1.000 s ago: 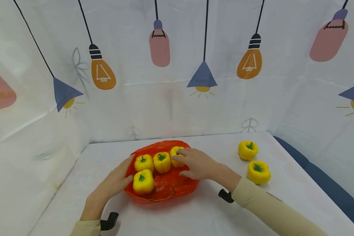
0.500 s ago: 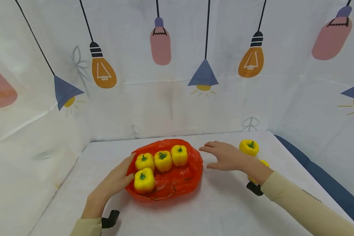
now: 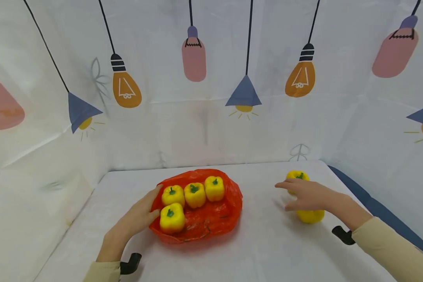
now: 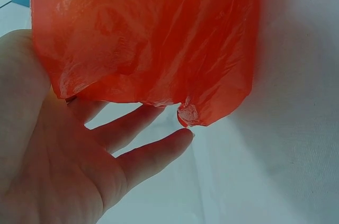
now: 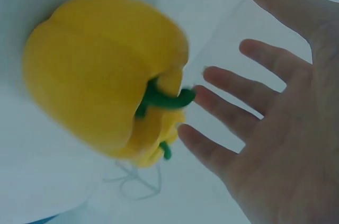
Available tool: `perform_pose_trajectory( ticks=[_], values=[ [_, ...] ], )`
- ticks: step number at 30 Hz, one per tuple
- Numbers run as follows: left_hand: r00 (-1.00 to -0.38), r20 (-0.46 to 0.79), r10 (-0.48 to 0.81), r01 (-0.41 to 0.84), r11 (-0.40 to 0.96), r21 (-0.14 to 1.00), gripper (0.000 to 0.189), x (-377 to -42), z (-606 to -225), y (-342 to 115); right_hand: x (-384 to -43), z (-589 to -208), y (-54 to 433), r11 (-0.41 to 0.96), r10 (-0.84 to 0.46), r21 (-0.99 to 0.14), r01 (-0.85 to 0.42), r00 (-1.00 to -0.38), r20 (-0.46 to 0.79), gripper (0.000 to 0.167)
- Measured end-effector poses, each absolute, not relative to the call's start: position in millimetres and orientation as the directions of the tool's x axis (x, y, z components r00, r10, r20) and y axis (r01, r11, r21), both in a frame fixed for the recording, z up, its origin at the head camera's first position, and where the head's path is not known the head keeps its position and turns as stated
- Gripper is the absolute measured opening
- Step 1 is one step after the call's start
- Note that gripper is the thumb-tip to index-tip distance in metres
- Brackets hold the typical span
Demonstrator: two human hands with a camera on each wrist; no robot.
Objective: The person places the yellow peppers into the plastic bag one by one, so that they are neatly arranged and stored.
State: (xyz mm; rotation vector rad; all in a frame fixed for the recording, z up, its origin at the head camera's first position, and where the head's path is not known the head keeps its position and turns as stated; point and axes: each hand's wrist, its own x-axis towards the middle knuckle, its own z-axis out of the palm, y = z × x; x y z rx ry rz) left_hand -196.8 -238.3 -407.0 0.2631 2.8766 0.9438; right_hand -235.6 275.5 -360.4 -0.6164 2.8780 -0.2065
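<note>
- Left hand (image 3: 137, 213), fingers spread, touches red plastic bag (image 3: 220, 220) bearing 4 yellow peppers (image 3: 195, 195).
- Right hand (image 3: 311, 196), wide, near 2 peppers (image 3: 311, 217) by table's (image 3: 261, 246) right edge.

Peppers (image 3: 172, 222) are yellow with green stems (image 3: 170, 212), bag (image 3: 211, 222) red, backdrop (image 3: 183, 133) lamp-patterned.

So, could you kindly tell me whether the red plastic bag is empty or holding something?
Not empty: four yellow peppers sit in the red plastic bag, with its near right part bare.
</note>
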Motion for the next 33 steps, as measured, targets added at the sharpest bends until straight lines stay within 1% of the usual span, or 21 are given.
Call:
perform_pose_trajectory(
  ticks=[4, 12, 15, 20, 25, 27, 33],
  values=[
    [-0.980, -0.028, 0.198, 0.145, 0.799, 0.584, 0.076, -197, -407, -241, -233, -362, 292, 0.910, -0.400, -0.197, -0.364, -0.897, -0.187, 0.072],
    [-0.981, -0.037, 0.190, 0.131, 0.792, 0.596, 0.075, -197, -409, -240, -226, -373, 313, 0.895, -0.393, -0.324, -0.306, -0.885, -0.249, 0.071],
    [-0.981, -0.042, 0.189, 0.127, 0.792, 0.597, 0.075, -197, -410, -239, -225, -377, 316, 0.891, -0.391, -0.338, -0.303, -0.891, -0.232, 0.071],
    [-0.982, -0.045, 0.185, 0.124, 0.800, 0.587, 0.075, -195, -410, -238, -224, -381, 319, 0.880, -0.415, -0.331, -0.341, -0.891, -0.185, 0.069],
    [-0.983, -0.041, 0.181, 0.123, 0.799, 0.589, 0.076, -195, -409, -238, -224, -385, 316, 0.851, -0.474, -0.316, -0.419, -0.873, -0.119, 0.062],
    [-0.983, -0.044, 0.180, 0.120, 0.799, 0.589, 0.076, -194, -409, -238, -225, -387, 313, 0.843, -0.489, -0.302, -0.444, -0.868, -0.087, 0.063],
    [-0.981, -0.045, 0.188, 0.126, 0.799, 0.588, 0.075, -192, -407, -237, -228, -394, 299, 0.853, -0.459, -0.304, -0.424, -0.887, -0.050, 0.069]
  ],
)
